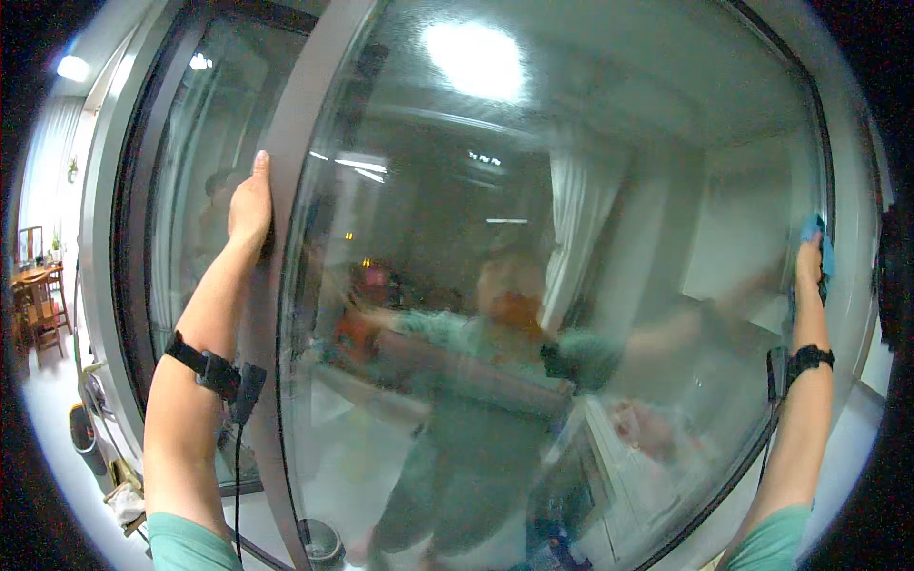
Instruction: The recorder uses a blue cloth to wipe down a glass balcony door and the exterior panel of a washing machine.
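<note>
A large glass pane (443,214) in a grey frame stands upright before me, full of room reflections. My left hand (251,203) grips the grey vertical stile (285,171) along the pane's left side. Its thumb points up and its other fingers are hidden. Far to the right, my right hand (808,263) holds a blue cloth (815,232) against the glass's right edge, next to the dark seal (827,164). Both arms are stretched wide, each with a black strap and device on it.
Left of the stile is another glass panel (214,143) in a dark frame. A bin (84,435) and a white bag (127,503) sit on the floor at lower left. Wooden chairs (43,307) stand farther off. Black cables (238,485) hang from the arm devices.
</note>
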Available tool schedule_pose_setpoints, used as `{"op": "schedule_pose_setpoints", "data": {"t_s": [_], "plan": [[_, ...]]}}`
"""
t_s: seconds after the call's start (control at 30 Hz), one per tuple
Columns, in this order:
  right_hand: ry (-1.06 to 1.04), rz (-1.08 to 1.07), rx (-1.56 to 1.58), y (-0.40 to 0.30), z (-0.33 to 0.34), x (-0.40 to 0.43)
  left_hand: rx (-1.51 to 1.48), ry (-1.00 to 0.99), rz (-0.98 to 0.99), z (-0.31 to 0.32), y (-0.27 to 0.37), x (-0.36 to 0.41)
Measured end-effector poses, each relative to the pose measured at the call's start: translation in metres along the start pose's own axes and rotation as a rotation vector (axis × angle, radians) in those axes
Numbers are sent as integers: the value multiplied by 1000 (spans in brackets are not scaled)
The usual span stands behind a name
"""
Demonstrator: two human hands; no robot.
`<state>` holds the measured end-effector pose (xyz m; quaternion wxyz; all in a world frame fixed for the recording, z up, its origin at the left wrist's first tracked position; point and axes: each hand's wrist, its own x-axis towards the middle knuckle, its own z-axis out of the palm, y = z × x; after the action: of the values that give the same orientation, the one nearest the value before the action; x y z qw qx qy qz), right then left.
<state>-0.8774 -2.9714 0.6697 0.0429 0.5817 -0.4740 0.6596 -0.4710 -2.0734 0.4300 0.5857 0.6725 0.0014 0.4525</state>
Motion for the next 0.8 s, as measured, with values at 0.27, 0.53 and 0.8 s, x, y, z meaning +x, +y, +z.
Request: {"op": "schedule_pose_setpoints", "data": {"t_s": [0.27, 0.53, 0.8], "plan": [[88, -357, 249, -330, -155, -181, -182, 7, 348, -3, 13, -29], [116, -720, 416, -528, -251, -329, -380, -218, 399, 2, 11, -47], [-27, -1054, 1102, -573, -258, -487, -501, -302, 376, 5, 8, -52]]}}
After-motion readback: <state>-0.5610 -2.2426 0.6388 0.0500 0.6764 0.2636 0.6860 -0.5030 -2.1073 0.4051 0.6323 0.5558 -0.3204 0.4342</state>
